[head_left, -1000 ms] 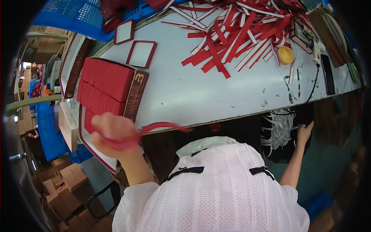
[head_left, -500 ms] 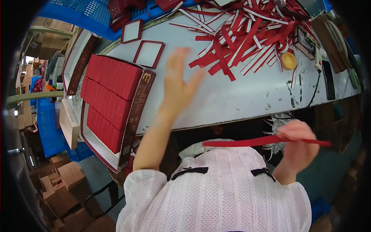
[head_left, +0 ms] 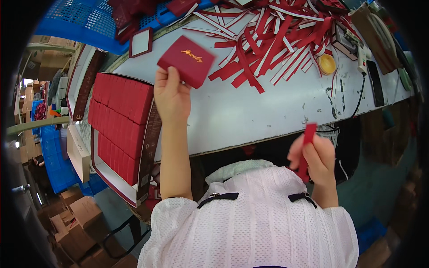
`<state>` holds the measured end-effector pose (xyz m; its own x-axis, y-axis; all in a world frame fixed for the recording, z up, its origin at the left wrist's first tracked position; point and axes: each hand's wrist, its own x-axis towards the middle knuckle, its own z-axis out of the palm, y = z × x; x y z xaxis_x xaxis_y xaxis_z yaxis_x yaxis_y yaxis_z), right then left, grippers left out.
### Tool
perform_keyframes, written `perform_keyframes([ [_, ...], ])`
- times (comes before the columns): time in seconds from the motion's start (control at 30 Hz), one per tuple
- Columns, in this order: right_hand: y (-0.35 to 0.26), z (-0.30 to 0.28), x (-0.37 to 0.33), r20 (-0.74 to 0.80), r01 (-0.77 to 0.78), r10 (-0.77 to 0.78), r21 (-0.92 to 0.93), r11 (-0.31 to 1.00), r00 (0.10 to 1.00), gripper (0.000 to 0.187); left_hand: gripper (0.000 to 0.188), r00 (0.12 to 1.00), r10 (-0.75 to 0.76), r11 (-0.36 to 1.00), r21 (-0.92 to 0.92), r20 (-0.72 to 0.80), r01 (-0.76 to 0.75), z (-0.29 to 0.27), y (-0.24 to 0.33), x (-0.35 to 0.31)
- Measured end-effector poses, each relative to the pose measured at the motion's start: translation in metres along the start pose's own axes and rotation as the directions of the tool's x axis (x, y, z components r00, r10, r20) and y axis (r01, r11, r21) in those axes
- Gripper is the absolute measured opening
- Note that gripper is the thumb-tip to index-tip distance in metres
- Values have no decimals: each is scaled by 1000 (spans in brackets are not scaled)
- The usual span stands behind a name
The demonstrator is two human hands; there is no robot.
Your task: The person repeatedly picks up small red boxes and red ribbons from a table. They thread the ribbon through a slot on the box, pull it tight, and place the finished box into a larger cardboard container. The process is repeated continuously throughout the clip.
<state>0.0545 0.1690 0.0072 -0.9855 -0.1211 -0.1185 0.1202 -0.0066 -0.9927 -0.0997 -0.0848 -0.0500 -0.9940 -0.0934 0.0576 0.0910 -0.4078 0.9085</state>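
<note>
My left hand (head_left: pixel 173 96) grips a flat, square red box lid (head_left: pixel 187 60) by its near left corner, raised over the table. The lid's outer face is up, with gold lettering on it. In front of my body at the right, my right hand (head_left: pixel 315 156) is closed on a red strip (head_left: pixel 309 134), which sticks up past the fingers and hangs below them. A second shallow red piece (head_left: pixel 140 42) with a white inside lies on the table beyond my left hand. A loose pile of red and white strips (head_left: pixel 272 42) covers the far part of the table.
At the left, a carton (head_left: pixel 145 167) holds tight rows of red boxes (head_left: pixel 118 120). A blue plastic crate (head_left: pixel 85 20) stands at the far left. On the table's right are a yellow round tub (head_left: pixel 326 64), a dark phone (head_left: pixel 375 83) and a cable.
My left hand has taken a red-rimmed piece off the table and now holds it with its lettered face up. My right hand moved left and turned the strip from level to upright.
</note>
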Motion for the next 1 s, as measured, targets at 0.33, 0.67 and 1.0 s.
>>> perform_keyframes([
  [0.33,-5,23,60,-128,93,-47,380,921,991,11,32,870,-252,715,-525,423,462,50,29,-80],
  [0.67,7,0,29,-7,-194,203,264,945,979,29,24,950,-239,950,-153,203,272,75,26,-105],
  [1.0,-14,22,26,79,390,-387,-335,858,919,22,24,920,-143,982,-64,366,179,93,27,-110],
])
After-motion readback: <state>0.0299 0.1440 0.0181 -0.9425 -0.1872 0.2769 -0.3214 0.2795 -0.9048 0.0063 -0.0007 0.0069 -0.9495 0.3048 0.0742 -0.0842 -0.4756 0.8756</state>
